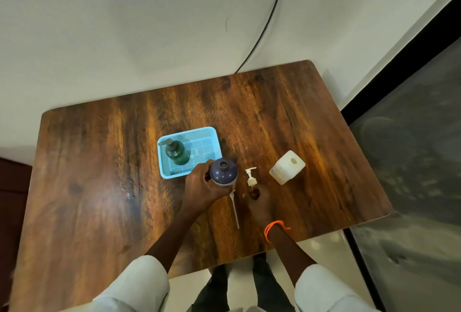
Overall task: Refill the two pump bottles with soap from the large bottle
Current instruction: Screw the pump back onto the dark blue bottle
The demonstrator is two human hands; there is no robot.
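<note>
— Nearest: two pale sleeves (139,284), forearms reaching over the counter (99,187). Step?

— Mid-refill, probably. Left hand (202,190) wrapped round the dark blue pump bottle (223,172); upright, neck open. Pump head (250,177) lying just beside, long dip tube (235,212) nearer. Right hand (258,199) hard to read; grip not clear.

— Next?

— Lifting the large white bottle (287,167), uncapped, to the right, and pouring slowly. Smooth rounded plastic; squarish jug. Green pump bottle (175,153) waiting in the blue mesh basket (214,137).

Dark blue bottle (223,171) upright, mouth open, beside its white pump (250,179) lying flat. Green pump bottle (176,152) capped, upright. White large bottle (287,167) uncapped, right.
</note>
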